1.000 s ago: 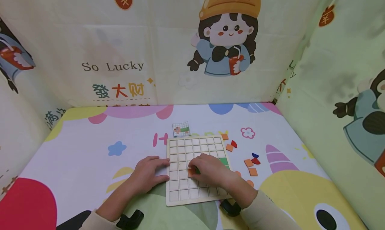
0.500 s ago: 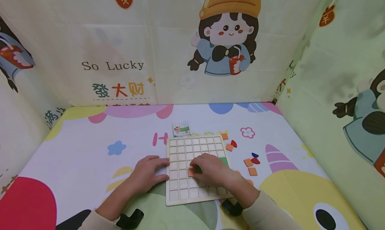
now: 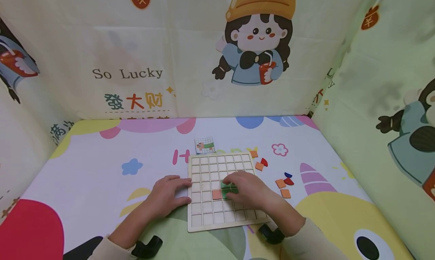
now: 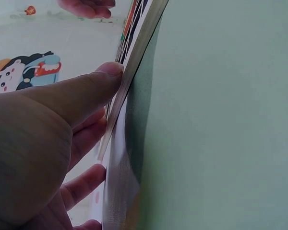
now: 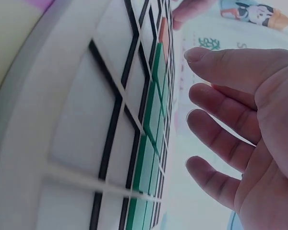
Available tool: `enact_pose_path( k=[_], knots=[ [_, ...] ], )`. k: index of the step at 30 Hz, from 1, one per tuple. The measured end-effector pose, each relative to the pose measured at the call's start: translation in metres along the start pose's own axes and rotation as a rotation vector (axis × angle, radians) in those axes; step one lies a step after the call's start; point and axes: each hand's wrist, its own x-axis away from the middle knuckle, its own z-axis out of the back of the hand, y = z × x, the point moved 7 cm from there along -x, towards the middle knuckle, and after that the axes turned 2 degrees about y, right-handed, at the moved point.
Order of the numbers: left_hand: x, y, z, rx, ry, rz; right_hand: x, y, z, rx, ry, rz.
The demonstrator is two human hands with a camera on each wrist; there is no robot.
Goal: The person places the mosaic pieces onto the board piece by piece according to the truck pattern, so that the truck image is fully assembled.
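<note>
A pale wooden grid board (image 3: 207, 208) lies flat on the patterned cloth. My left hand (image 3: 168, 196) rests at its left edge; in the left wrist view the thumb of that hand (image 4: 38, 143) touches the board's rim (image 4: 139, 48). Over the right half of the board hovers my right hand (image 3: 248, 190), fingers loosely bent and apart, holding nothing. Green square tiles (image 3: 225, 194) fill cells beneath it, partly hidden by the fingers. One orange tile (image 3: 216, 194) sits in the cell left of them. The right wrist view shows a gap between this hand (image 5: 273, 115) and the green tiles (image 5: 153, 115).
A small printed card (image 3: 205, 146) with a gridded picture lies behind the board. To the right are several loose orange tiles (image 3: 286, 193), red pieces (image 3: 289, 182) and a blue piece (image 3: 288, 175). Patterned cloth walls (image 3: 190, 56) enclose the back and sides.
My right hand has moved right and its fingers have spread off the tiles, uncovering the orange tile and green ones beside it. The left hand stays at the board's edge.
</note>
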Motion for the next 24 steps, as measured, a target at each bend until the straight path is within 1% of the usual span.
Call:
enact_pose_path(
  k=[8,15,19,24],
  knots=[
    [0.000,0.000,0.001,0.001,0.005,-0.009,0.011,0.013,0.009,-0.003,0.024,-0.036],
    [0.000,-0.001,0.000,0.005,0.003,-0.007,0.022,0.025,0.018,-0.003,0.062,-0.061],
    [0.000,-0.001,-0.001,0.008,0.004,-0.006,0.029,0.034,0.021,-0.012,0.072,-0.099],
    [0.000,-0.001,-0.001,0.005,0.005,-0.005,0.035,0.046,0.022,-0.011,0.064,-0.153]
  ],
)
